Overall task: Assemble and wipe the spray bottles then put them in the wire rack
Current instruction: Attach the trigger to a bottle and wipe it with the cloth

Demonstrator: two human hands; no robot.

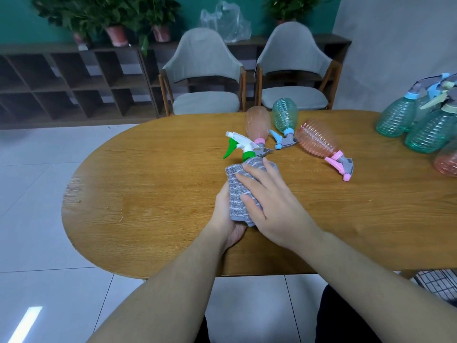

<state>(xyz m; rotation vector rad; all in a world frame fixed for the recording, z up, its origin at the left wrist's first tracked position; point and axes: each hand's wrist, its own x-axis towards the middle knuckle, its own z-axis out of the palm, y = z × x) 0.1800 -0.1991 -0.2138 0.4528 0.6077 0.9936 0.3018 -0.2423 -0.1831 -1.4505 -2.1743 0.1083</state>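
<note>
grey striped cloth [241,191] is wrapped round a green-and-white spray bottle [243,147] over the bench [148,194]; left hand [228,225] grips it underneath, right hand [270,201] presses flat-fingered on top.

The grey cloth [241,191] wraps the held bottle, hiding its body; only the white-and-green spray head [238,144] shows at 12 o'clock. The left hand [228,219] lies mostly under the cloth, its fingers unseen. At 3 o'clock the frame edge cuts a pink bottle [446,163], and at 5 o'clock the wire rack [437,284].
</note>
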